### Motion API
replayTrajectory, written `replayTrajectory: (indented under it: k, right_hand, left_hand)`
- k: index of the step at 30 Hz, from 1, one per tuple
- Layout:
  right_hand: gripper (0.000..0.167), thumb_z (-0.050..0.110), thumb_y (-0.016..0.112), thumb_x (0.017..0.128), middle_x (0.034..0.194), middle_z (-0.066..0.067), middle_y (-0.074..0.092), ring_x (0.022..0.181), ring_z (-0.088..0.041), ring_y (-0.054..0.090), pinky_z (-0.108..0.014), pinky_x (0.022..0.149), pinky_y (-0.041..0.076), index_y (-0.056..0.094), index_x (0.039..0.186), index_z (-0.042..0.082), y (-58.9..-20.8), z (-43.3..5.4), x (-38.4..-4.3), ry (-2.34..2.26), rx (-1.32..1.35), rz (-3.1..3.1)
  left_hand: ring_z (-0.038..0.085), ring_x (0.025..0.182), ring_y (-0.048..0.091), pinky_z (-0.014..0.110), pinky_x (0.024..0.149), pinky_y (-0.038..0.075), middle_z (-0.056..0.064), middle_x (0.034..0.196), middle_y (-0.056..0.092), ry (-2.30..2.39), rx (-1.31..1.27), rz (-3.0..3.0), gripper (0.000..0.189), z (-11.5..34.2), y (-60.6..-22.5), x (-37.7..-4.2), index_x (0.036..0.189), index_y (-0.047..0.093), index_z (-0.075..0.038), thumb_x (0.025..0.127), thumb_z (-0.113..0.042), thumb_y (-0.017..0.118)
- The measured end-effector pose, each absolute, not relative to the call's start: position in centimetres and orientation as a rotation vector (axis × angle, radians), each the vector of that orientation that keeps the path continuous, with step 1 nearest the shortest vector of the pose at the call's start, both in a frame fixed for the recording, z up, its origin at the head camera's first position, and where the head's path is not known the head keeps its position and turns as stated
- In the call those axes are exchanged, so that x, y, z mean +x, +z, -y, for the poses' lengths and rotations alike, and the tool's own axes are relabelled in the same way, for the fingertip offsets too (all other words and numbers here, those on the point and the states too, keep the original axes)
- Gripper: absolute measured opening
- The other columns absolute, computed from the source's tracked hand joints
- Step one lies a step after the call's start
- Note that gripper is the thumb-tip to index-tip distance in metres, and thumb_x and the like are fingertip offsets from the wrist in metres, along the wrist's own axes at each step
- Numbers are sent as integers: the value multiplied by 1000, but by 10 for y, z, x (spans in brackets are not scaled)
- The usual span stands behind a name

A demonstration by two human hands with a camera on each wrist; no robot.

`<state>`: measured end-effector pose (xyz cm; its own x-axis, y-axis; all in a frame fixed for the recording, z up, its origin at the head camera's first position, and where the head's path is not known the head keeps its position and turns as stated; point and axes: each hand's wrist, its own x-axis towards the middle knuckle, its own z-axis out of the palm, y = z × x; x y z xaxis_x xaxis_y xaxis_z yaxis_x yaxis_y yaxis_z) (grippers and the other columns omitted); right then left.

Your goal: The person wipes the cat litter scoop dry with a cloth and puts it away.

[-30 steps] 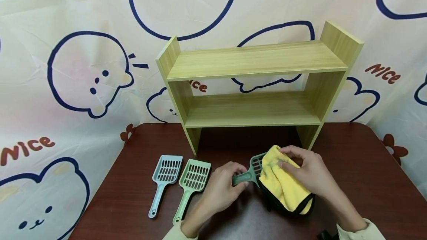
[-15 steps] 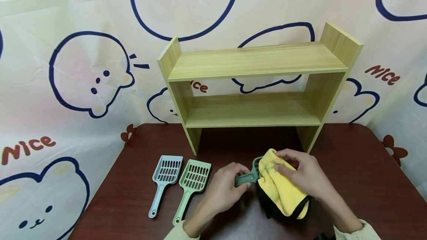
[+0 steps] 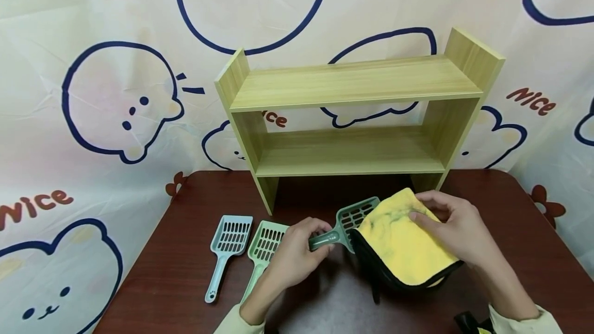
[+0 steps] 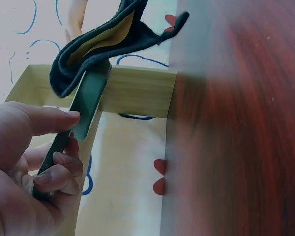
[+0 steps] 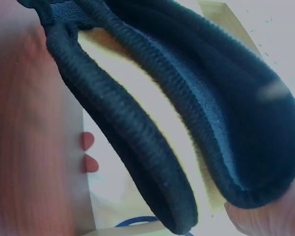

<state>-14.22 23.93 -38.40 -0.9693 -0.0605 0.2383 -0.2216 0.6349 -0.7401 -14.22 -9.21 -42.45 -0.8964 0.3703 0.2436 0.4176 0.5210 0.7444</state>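
Note:
My left hand (image 3: 297, 251) grips the handle of a dark green slotted litter scoop (image 3: 349, 219). A yellow cloth (image 3: 403, 241) with a black edge overlaps the right part of the scoop's head. Its upper right side is pinched by my right hand (image 3: 459, 231). In the left wrist view, thumb and curled fingers close round the scoop handle (image 4: 53, 156), and the folded cloth (image 4: 101, 42) lies over the head. Dark folds of the cloth (image 5: 132, 113) fill the right wrist view, with yellow inside them.
A pale blue scoop (image 3: 232, 238) and a light green scoop (image 3: 266, 244) lie left of my left hand, the latter partly behind it. A two-tier wooden shelf (image 3: 352, 151) stands at the back of the dark red table (image 3: 153, 282). A small black item (image 3: 466, 321) shows near my right sleeve.
The cloth in my right hand has moved right and spread flatter, uncovering more of the dark green scoop's slotted head. My left hand has drawn the scoop slightly left.

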Motion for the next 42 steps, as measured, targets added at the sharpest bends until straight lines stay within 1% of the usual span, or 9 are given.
replayTrajectory:
  k: [3,7,13,20,24,28,35,38,42]
  right_hand:
    - [28,22,81,98,112,-11,81,80,3,72,-26,62,54,76,124,13,-382,-242,-142,1262,221,2648]
    - [29,22,80,99,111,-12,81,79,0,73,-27,60,55,75,126,12,-382,-242,-142,1304,218,2650]
    - [31,23,81,99,114,-12,80,86,6,72,-24,65,54,75,126,11,-383,-240,-142,1295,212,2660]
    - [33,24,80,99,117,-13,80,91,8,72,-23,68,56,74,128,10,-384,-235,-145,1319,236,2664]
    - [34,25,80,99,118,-12,80,94,9,71,-22,71,56,74,129,10,-383,-231,-147,1333,235,2669]
    - [36,24,80,99,123,-13,78,96,11,70,-22,72,57,73,131,9,-383,-226,-151,1391,235,2669]
    - [37,19,79,99,125,-17,77,90,5,73,-26,65,58,71,132,4,-386,-217,-154,1517,259,2651]
    - [36,19,79,99,128,-17,76,91,6,72,-26,64,58,72,131,5,-387,-212,-155,1504,263,2646]
    - [35,21,79,99,125,-17,78,84,1,74,-28,61,58,73,131,8,-387,-207,-156,1502,260,2663]
  left_hand:
    - [11,78,58,23,71,49,-4,93,67,-1342,-688,2696,22,95,-424,-143,110,75,-13,91,-6,84]
    - [11,78,58,23,71,49,-5,93,67,-1347,-687,2706,22,96,-423,-144,110,75,-13,91,-6,84]
    - [11,77,59,22,70,49,-6,93,67,-1349,-684,2709,22,94,-422,-144,110,75,-14,91,-7,84]
    - [6,76,55,22,70,48,-5,93,67,-1305,-696,2701,21,87,-418,-145,109,76,-13,91,-7,84]
    - [8,75,55,22,69,47,-6,93,66,-1315,-678,2712,19,83,-417,-146,110,76,-14,93,-10,83]
    - [9,75,55,22,68,47,-6,94,67,-1348,-671,2703,19,77,-417,-147,110,75,-15,93,-10,83]
    - [4,75,53,21,69,47,-5,95,67,-1333,-683,2683,20,59,-416,-149,109,76,-14,92,-10,85]
    - [3,74,52,20,67,46,-4,94,67,-1318,-674,2690,20,50,-416,-151,109,76,-13,91,-8,84]
    - [3,73,53,20,67,46,-2,94,67,-1302,-666,2698,20,43,-417,-152,110,76,-11,92,-8,83]
